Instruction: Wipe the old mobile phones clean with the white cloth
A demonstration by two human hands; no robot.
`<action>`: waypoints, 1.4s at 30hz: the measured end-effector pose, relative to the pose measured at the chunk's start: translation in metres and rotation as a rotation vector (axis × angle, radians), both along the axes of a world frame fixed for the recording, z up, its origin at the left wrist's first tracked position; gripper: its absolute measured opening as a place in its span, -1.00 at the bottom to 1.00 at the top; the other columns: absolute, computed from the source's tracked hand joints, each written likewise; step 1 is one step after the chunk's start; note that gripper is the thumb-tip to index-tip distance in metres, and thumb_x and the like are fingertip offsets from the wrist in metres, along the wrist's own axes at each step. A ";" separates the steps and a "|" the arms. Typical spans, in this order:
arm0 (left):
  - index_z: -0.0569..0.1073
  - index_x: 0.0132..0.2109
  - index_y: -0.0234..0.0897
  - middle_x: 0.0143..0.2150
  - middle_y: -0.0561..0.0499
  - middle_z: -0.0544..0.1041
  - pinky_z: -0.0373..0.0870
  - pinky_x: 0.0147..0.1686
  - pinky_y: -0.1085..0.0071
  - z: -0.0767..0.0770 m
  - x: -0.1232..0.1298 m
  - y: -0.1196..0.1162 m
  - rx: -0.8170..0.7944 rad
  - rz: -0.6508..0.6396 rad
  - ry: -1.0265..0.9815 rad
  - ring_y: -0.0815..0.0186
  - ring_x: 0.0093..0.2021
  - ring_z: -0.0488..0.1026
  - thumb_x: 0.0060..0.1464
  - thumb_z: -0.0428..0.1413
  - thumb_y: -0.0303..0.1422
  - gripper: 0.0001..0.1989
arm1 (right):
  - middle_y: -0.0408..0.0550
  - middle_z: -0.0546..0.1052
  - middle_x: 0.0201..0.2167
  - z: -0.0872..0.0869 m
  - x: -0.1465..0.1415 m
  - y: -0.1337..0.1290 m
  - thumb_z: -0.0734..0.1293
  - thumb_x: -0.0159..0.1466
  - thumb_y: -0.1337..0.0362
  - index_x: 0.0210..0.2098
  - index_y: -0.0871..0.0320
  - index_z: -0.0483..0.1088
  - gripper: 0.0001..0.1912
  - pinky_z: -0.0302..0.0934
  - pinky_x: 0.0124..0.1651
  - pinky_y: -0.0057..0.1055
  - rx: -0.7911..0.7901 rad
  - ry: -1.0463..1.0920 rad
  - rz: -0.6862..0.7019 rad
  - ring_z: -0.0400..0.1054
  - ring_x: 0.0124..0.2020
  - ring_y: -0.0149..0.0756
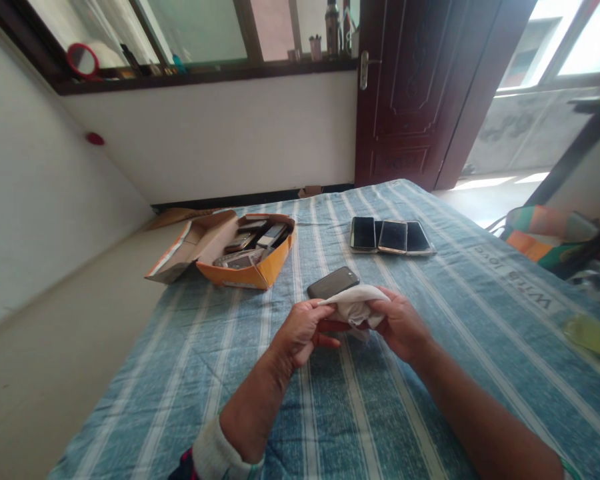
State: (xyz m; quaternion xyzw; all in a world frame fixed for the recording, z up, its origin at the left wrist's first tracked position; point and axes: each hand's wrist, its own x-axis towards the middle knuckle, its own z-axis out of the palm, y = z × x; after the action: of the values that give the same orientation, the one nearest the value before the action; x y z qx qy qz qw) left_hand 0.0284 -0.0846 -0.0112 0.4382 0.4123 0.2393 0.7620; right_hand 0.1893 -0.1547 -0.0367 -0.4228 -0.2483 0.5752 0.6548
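Both hands hold a crumpled white cloth (pixel 356 300) above the blue striped bed cover. My left hand (pixel 305 328) pinches its left end between thumb and fingers, with the lower fingers partly spread. At the opposite end, my right hand (pixel 400 321) is closed on the bunched fabric. Whether anything lies inside the folds is hidden. Just beyond the cloth a dark phone (pixel 334 283) lies flat, partly covered from view by it.
To the left, an open orange cardboard box (pixel 273 268) holds several old phones, its lid folded out leftward. Several phones (pixel 393 236) lie overlapping at the back right. A yellowish item (pixel 593 337) rests near the right edge. Beyond the bed cover (pixel 325 427) stand a wall and a dark red door (pixel 410 87).
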 end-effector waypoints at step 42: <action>0.41 -0.47 -0.34 -0.61 0.11 0.40 0.27 -0.59 0.52 -0.032 0.006 0.003 0.091 0.084 -0.085 0.45 -0.62 0.32 -0.24 0.22 -0.36 -0.84 | -0.06 0.58 -0.29 -0.008 -0.006 -0.004 0.51 -0.09 0.37 -0.12 0.13 0.49 -0.51 0.37 -0.34 -0.36 -0.030 0.166 0.240 0.46 -0.34 -0.24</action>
State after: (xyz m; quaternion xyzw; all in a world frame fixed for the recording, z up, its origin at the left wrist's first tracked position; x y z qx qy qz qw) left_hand 0.0344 -0.0819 -0.0432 0.4442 0.3862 0.3083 0.7473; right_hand 0.1830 -0.1583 -0.0450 -0.3506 -0.2333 0.6859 0.5935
